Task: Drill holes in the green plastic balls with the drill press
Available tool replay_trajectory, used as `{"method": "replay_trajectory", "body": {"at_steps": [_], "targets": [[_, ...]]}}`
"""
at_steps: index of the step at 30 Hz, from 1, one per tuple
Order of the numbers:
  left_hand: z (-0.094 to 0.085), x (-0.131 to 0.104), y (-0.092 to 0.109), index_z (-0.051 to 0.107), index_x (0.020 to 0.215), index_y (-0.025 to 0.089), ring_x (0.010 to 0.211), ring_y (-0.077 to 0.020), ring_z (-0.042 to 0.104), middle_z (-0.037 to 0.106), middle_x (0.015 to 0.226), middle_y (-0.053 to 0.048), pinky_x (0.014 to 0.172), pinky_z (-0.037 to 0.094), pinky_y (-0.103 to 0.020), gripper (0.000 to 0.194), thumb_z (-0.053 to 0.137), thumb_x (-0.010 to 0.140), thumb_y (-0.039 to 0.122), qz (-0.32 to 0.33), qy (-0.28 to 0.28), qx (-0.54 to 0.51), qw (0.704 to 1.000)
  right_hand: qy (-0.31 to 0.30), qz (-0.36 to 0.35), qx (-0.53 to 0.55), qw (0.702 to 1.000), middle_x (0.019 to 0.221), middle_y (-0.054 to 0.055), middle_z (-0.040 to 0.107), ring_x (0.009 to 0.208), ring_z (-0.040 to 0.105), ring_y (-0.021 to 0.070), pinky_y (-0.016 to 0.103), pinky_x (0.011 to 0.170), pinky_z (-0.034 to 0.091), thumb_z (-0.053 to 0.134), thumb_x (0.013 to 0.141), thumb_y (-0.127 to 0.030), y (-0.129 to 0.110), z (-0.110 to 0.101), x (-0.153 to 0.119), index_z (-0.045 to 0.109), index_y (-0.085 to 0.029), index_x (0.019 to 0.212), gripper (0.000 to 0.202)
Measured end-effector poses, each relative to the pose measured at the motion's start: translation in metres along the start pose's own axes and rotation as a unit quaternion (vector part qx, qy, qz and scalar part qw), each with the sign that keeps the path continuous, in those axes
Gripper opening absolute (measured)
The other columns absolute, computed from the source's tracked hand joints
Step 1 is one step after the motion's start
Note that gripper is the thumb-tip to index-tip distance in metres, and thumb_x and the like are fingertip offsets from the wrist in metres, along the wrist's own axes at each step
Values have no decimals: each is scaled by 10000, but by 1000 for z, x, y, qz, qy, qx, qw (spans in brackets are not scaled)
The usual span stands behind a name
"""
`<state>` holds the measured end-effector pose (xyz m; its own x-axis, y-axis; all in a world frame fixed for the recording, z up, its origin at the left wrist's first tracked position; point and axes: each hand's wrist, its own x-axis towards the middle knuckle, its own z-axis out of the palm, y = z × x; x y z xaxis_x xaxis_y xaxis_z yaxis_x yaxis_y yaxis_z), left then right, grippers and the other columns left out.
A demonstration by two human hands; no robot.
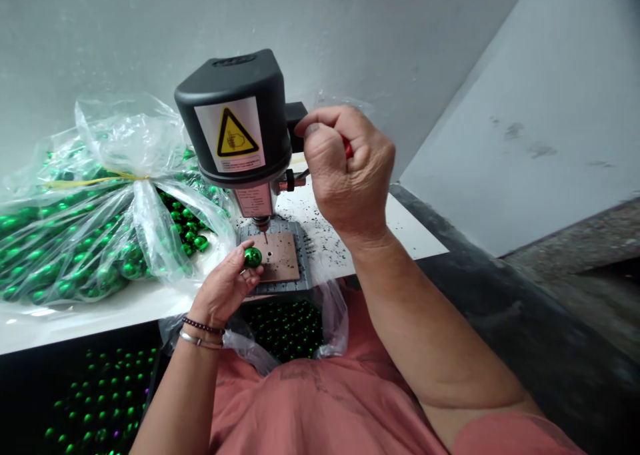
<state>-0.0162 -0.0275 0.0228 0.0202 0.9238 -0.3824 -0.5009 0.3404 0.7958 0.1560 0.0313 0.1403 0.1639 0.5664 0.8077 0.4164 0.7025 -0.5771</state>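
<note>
My left hand (233, 275) holds a shiny green ball (253, 257) between thumb and fingers, at the left edge of a brown board (285, 255) with a small hole in it. Just above the board points the thin bit (266, 237) of a small bench drill press (233, 118), whose black housing carries a yellow warning triangle. My right hand (347, 168) is wrapped round the drill press's lever at the machine's right side. Most of that lever is hidden; a bit of its red knob (348, 148) shows between the fingers.
A tied clear plastic bag (140, 135) full of green balls lies on the white table (415, 235) at left. Dark shavings are scattered right of the drill's base (305, 258). Below the table edge, many green balls (285, 328) sit in a plastic-lined container; more (103, 395) lie lower left.
</note>
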Motion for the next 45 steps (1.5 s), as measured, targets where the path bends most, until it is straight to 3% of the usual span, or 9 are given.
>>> {"method": "replay_trajectory", "body": {"at_steps": [6, 9, 13, 16, 21, 26, 33, 40, 45], "targets": [[3, 8, -2, 553, 1111, 139, 700, -110, 597, 624, 871, -46, 646, 479, -231, 479, 657, 670, 296, 55, 54, 173, 982, -5, -7, -18, 1000, 588, -29, 513, 539, 451, 58, 218, 586, 421, 408, 841, -293, 2, 0, 3, 544, -201, 723, 202], [6, 15, -2, 537, 1164, 147, 690, -123, 597, 641, 947, -56, 664, 479, -262, 544, 631, 674, 365, 111, 88, 338, 930, -8, -10, -21, 1000, 609, -29, 515, 540, 443, 54, 217, 593, 417, 409, 840, -277, 2, -1, 4, 527, -199, 711, 191], [11, 22, -1, 595, 1098, 172, 766, -167, 615, 681, 874, -30, 680, 466, -263, 448, 593, 692, 362, 158, 94, 498, 848, -15, 4, -19, 1000, 620, -30, 514, 538, 425, 52, 209, 575, 406, 419, 830, -262, 1, -2, 6, 514, -196, 698, 176], [13, 26, -3, 619, 1058, 198, 799, -177, 619, 690, 870, -12, 700, 465, -268, 391, 579, 701, 351, 163, 86, 543, 819, -15, 1, -5, 1000, 634, -31, 525, 552, 421, 51, 200, 574, 401, 422, 818, -243, 0, -3, 6, 532, -187, 702, 169], [14, 31, -6, 619, 1075, 185, 1008, -197, 576, 633, 1115, -66, 899, 412, -304, 418, 607, 680, 322, 190, 107, 586, 780, -15, 0, 8, 1000, 631, -38, 526, 547, 419, 41, 200, 597, 407, 418, 820, -266, 1, -4, 5, 561, -180, 722, 194], [16, 35, -5, 628, 1059, 189, 1020, -201, 566, 627, 1121, -71, 916, 400, -318, 403, 605, 681, 324, 204, 94, 628, 745, -19, 8, 0, 1000, 616, -37, 520, 539, 431, 45, 204, 596, 421, 411, 838, -290, 1, -3, 5, 535, -196, 710, 201], [10, 35, -9, 635, 1031, 214, 780, -168, 617, 691, 877, -8, 707, 457, -267, 383, 598, 682, 367, 186, 105, 583, 784, -27, 17, -3, 999, 631, -30, 537, 550, 444, 52, 208, 605, 430, 398, 845, -349, 0, -4, 5, 523, -204, 705, 237], [4, 33, -9, 642, 1029, 206, 778, -163, 629, 703, 851, -18, 680, 463, -245, 420, 592, 684, 439, 163, 104, 486, 852, -35, 26, 30, 999, 570, -40, 452, 535, 372, 47, 204, 545, 341, 408, 810, -327, 2, -1, 19, 545, -178, 685, 238], [3, 35, -9, 641, 1035, 190, 735, -156, 629, 702, 823, -18, 638, 467, -234, 436, 620, 661, 413, 140, 97, 464, 869, -33, 53, 1, 998, 545, -36, 269, 537, 232, 59, 232, 521, 242, 377, 759, -310, 14, 12, 46, 314, -182, 534, 266]]}}
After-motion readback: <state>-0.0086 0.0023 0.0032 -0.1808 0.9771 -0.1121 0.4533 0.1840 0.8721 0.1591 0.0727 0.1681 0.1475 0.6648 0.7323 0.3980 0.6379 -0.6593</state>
